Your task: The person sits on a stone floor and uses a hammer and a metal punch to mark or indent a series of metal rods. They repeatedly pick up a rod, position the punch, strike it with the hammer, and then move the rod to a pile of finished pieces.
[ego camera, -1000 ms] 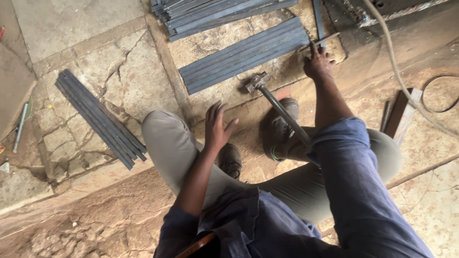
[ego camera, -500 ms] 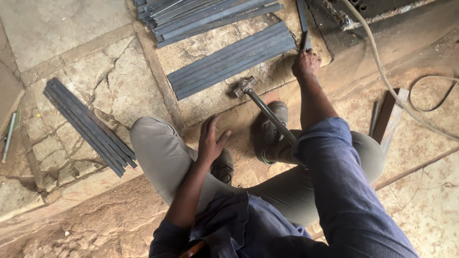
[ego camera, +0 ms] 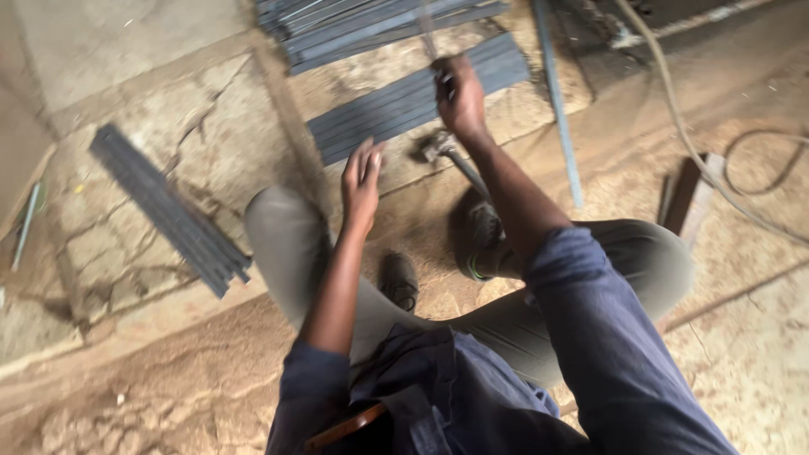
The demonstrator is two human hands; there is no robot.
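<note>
Right hand: our right hand (ego camera: 459,97) is closed around a thin metal strip (ego camera: 427,34) that rises blurred from it, above the near bundle of flat dark bars (ego camera: 404,105).
Left hand: our left hand (ego camera: 362,181) is open and holds nothing; its fingers lie together and point toward the same bundle, just short of its near edge.
Hammer: a hammer (ego camera: 459,160) lies on the floor under the right forearm, with its head just beside the bundle and its handle running back to our right shoe (ego camera: 484,236).
Edges: the near bundle lies diagonal on a cracked stone slab (ego camera: 211,160), and its near long edge is close to the slab's edge. A second pile of bars (ego camera: 371,25) is cut by the top of the view.
Open room: between the near bundle and our knees there is a band of bare ground, and the left hand hovers over it. A smaller bundle of bars (ego camera: 173,211) lies well apart at the slab's left side.
Right side: a long thin rod (ego camera: 558,109) lies alone beside the bundle, and farther right there are a cable (ego camera: 674,109) and a wooden block (ego camera: 687,194).
Surface: the ground (ego camera: 168,379) is dusty earth and broken stone, in dim light. We are seated with knees bent.
</note>
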